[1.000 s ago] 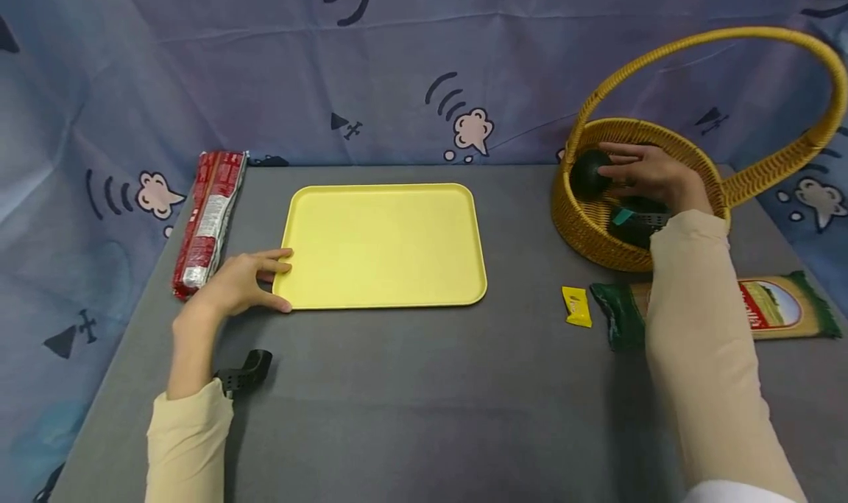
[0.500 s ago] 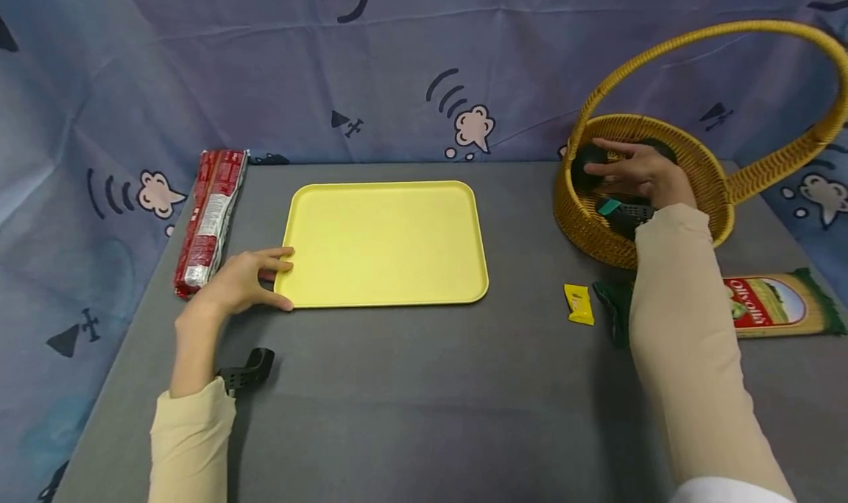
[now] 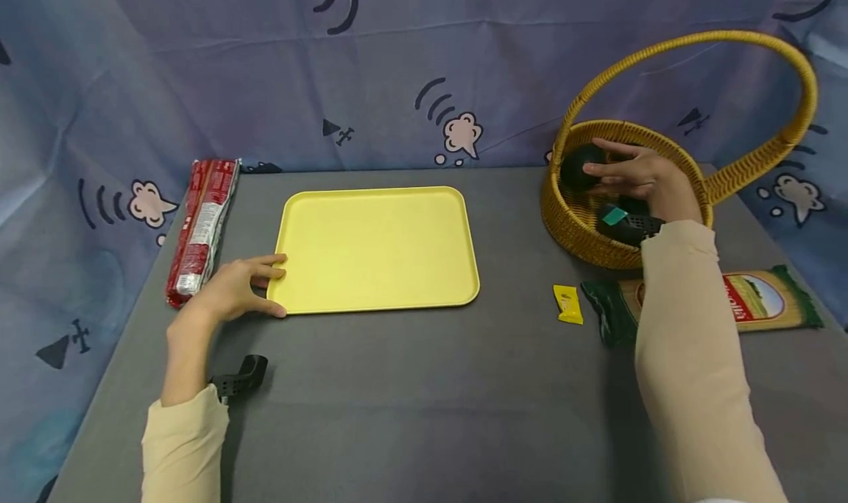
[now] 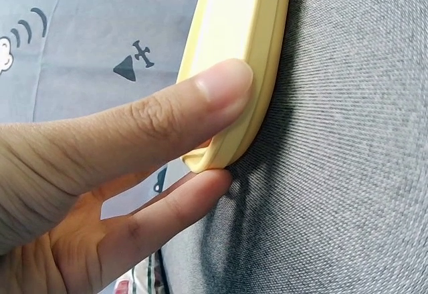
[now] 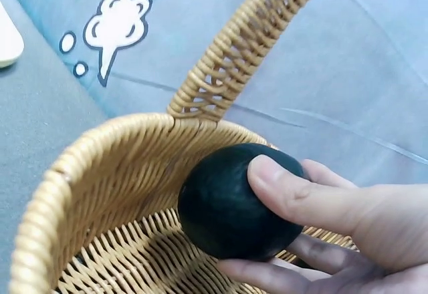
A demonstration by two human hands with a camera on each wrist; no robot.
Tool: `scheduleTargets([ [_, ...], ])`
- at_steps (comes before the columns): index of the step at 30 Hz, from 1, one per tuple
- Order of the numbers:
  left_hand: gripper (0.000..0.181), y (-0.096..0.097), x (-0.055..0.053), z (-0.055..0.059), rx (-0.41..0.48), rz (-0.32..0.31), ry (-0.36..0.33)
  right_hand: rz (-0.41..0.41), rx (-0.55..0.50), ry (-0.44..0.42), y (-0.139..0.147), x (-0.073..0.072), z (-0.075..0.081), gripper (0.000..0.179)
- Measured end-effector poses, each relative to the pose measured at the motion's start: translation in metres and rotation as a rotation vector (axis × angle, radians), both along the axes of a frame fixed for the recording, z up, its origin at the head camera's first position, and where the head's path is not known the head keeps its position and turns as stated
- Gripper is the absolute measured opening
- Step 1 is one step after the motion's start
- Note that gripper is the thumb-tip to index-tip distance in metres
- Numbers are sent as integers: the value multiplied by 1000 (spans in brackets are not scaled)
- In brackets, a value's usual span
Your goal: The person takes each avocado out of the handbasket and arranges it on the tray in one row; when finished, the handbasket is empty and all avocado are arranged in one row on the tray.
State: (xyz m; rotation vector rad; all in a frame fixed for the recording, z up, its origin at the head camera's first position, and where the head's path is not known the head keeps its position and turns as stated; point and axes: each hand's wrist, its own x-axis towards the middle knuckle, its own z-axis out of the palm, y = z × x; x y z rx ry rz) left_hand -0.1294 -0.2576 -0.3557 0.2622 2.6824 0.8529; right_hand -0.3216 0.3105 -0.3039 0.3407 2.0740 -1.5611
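Observation:
My right hand point(image 3: 645, 179) reaches into a yellow wicker basket point(image 3: 583, 241) at the right. Its thumb and fingers hold a dark green avocado point(image 5: 231, 204) near the basket's left wall; the avocado point(image 3: 578, 168) is partly covered by the fingers in the head view. At the left, my left hand point(image 3: 232, 289) holds the near left corner of a yellow tray point(image 3: 374, 249). In the left wrist view the thumb lies on the rim of the tray point(image 4: 231, 13), and another finger touches its corner. Part of the basket's inside is hidden by the right hand and wrist camera.
A red and silver packet point(image 3: 204, 230) lies left of the tray. In front of the basket are a small yellow wrapped packet point(image 3: 567, 304) and a green-ended pasta bag point(image 3: 762, 297), partly under the right forearm. The basket's tall handle point(image 3: 695, 37) arches over it. A patterned cloth point(image 3: 397, 68) hangs behind the table.
The right hand has shifted slightly left within the basket and its fingers have closed on the avocado. My left hand stays at the tray's corner. The head view has shifted slightly.

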Motion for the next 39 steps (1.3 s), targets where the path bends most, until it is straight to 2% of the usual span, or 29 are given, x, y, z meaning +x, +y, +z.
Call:
scheduleTargets([
  [8, 71, 1, 1, 2, 3, -7, -20, -1, -51, 86, 2, 11, -2, 84],
  [16, 70, 3, -1, 2, 17, -4, -35, -28, -247, 130, -3, 33, 5, 81],
  [22, 70, 3, -1, 3, 9, -7, -36, -40, -286, 188, -4, 52, 8, 74],
  [32, 70, 2, 0, 3, 10, -1, -37, 41, -360, 212, -15, 75, 15, 71],
  [39, 71, 3, 0, 4, -8, 4, -44, 117, -429, 281, -37, 91, 16, 67],
])
